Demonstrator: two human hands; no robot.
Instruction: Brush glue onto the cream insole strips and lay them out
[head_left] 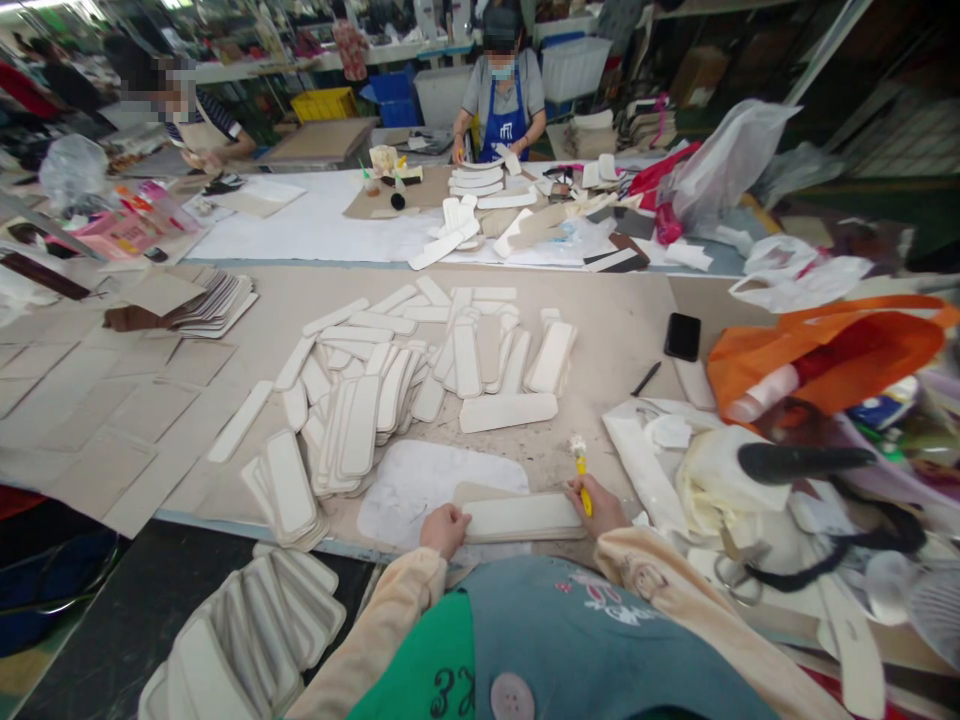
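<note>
Item, far left of the fingers and below the table edge: a stack of finished-looking white padded strips point(247, 630), overlapped, well apart from both hands. Item, up and left of the left fingers: a fanned heap of like strips point(390, 380) on the brown table point(622, 330), many pieces, count not readable; whether these are coated or waiting cannot be told. Item: left hand point(445, 528), fingers curled down and pressing the left end of 1 long white strip point(521, 517), pinning it flat. That strip lies crosswise between the 2 hands, on a white work mat point(420, 480) smeared from use. Item: right hand point(596, 505), fingers closed around a yellow-handled brush point(581, 472), bristle tip pointing up and away, just above the strip's right end. Judged state of work: 1 strip in hand, brushing under way, the large heap suggesting much remains. Item, right of the right fingers: pen point(646, 378), black phone point(682, 336), orange bag point(817, 355), scissors point(731, 575), all untouched. Beyond, another person in a blue apron point(505, 128) works apart.
</note>
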